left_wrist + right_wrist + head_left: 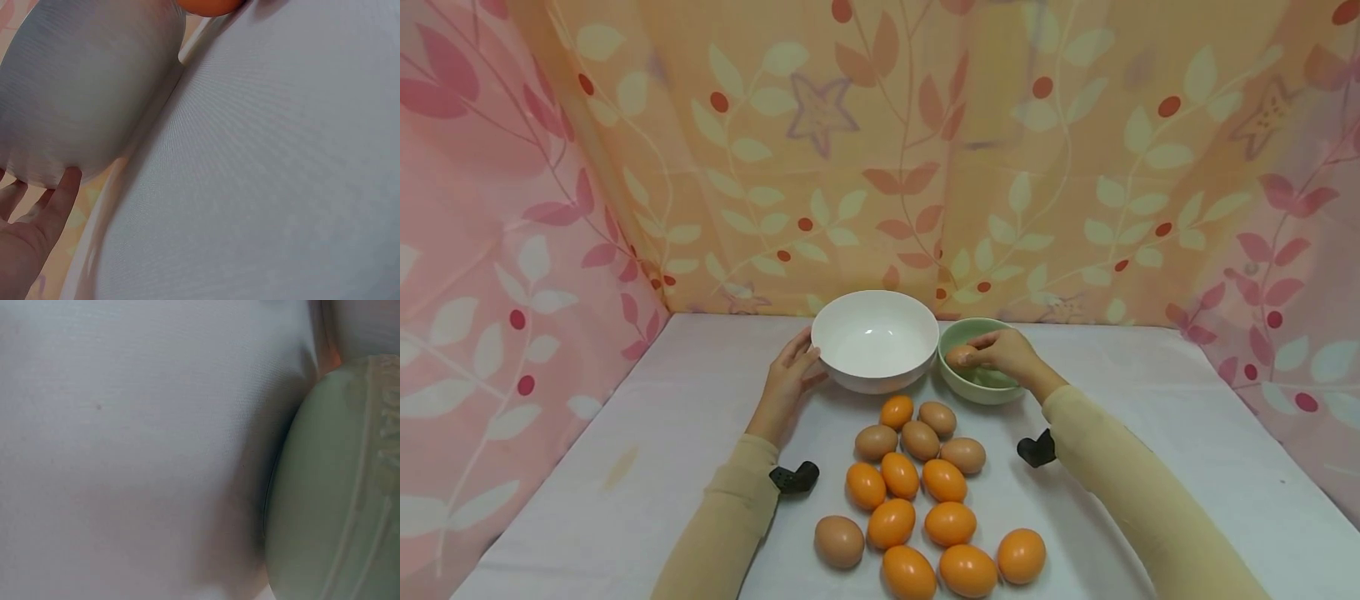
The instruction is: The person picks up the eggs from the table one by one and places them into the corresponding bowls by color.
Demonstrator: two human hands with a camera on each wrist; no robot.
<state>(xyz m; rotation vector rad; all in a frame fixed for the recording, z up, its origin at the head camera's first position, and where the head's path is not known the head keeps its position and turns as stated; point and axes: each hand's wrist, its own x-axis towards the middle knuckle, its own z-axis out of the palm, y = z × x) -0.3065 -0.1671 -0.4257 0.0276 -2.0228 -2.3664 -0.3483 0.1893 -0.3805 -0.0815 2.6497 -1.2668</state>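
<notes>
The right hand [1011,358] pinches an egg [961,356], brown, between thumb and fingers, within the rim of the green bowl [972,392]. The egg sits at the fingertips, toward the bowl's left side; whether it touches the bowl's inside, I cannot tell. The left hand [786,385] grasps nothing: its fingers are extended and spread, resting against the outer left side of the white bowl [880,346]. The egg is well apart from that hand, with the white bowl between them.

Both bowls stand upright on the counter [1135,375], side by side at the far end. Nearer the person, in the space between the forearms, lie orange eggs [950,523] and brown eggs [921,440] in a loose cluster, the closest of them just in front of the bowls. One of the brown ones lies at the cluster's near left. A patterned curtain [985,192] hangs behind.
</notes>
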